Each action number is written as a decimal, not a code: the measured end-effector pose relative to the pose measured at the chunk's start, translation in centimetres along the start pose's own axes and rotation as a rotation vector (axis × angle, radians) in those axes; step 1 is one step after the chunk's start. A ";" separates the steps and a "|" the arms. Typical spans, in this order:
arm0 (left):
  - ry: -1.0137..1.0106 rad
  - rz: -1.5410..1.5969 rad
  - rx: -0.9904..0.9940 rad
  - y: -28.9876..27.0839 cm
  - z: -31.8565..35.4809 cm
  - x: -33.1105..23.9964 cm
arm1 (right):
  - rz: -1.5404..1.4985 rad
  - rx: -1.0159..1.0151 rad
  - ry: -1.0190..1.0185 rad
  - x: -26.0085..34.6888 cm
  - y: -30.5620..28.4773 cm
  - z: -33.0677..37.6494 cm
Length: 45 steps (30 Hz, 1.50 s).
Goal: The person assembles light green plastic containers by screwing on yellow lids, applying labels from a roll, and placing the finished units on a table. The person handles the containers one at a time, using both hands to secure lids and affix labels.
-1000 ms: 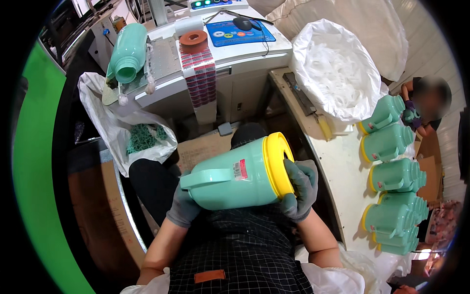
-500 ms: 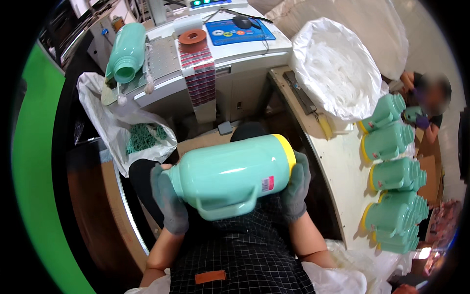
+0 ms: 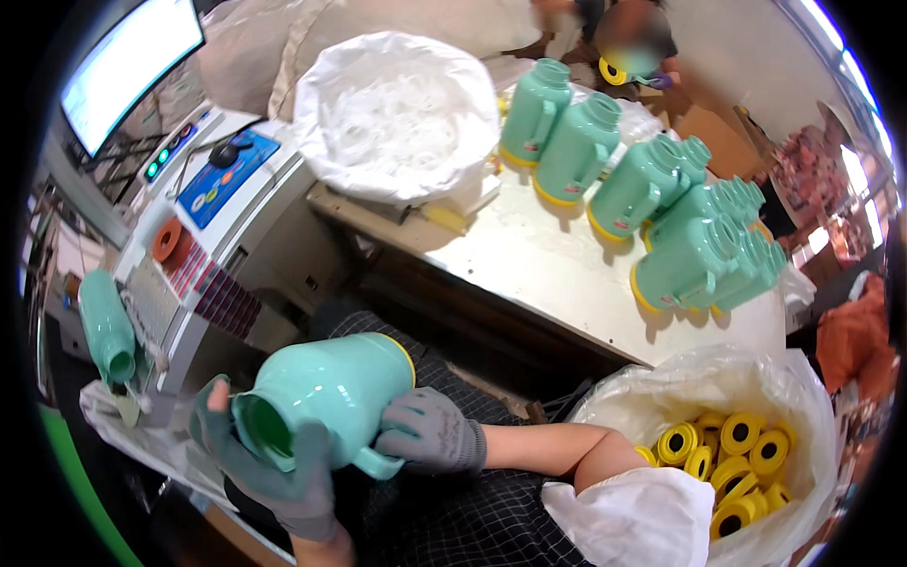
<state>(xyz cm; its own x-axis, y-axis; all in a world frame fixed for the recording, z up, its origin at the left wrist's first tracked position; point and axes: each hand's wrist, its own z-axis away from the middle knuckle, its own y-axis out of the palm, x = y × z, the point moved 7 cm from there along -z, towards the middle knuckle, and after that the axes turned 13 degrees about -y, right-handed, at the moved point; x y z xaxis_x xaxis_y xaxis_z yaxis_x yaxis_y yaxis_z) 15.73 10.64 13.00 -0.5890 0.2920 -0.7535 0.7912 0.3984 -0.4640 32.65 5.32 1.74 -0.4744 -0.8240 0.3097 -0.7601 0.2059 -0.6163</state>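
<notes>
A mint-green plastic thermos jug (image 3: 326,383) with a yellow base rim lies tilted over my lap, its round mouth open toward the lower left. My left hand (image 3: 274,477), in a grey work glove, cups the jug's neck, fingers on one side of the mouth and thumb on the other. Gloved as well, my right hand (image 3: 430,430) grips the jug near its handle; part of the handle shows below the fingers. The inside of the mouth looks dark green, and no stopper shows in it.
Several similar green jugs (image 3: 638,189) stand on the white table (image 3: 529,274). A white-lined tub (image 3: 397,180) holds clear plastic pieces. At right, a plastic-lined bag (image 3: 803,387) contains yellow rings (image 3: 742,430). Another jug (image 3: 106,326) lies by the label roll (image 3: 170,241). A person works beyond the table.
My view has swung right, bringing the bag of yellow rings into sight. The jug has turned its mouth toward me, and my right hand has shifted from its base to the handle side.
</notes>
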 end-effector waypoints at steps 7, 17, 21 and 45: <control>-0.234 0.375 0.229 5.4 1.7 8.5 | 0.492 -0.518 0.593 -5.3 -17.6 9.5; -0.556 0.375 0.497 11.0 5.3 13.2 | 0.846 -1.020 0.945 -11.0 -31.5 30.4; -0.544 0.354 0.496 11.1 4.9 12.9 | 1.170 -0.844 0.965 -13.7 -34.9 30.0; -0.557 0.439 0.274 10.5 8.3 33.3 | -1.091 -0.191 -0.104 -0.8 -2.8 -12.2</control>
<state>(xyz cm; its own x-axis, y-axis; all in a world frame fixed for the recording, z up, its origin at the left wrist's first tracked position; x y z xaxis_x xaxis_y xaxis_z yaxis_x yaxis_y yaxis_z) 5.81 17.36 -20.85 -0.0983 -0.1372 -0.9857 0.9891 0.0954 -0.1120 29.77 11.83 12.03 0.5231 -0.6513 0.5498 -0.8070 -0.5859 0.0737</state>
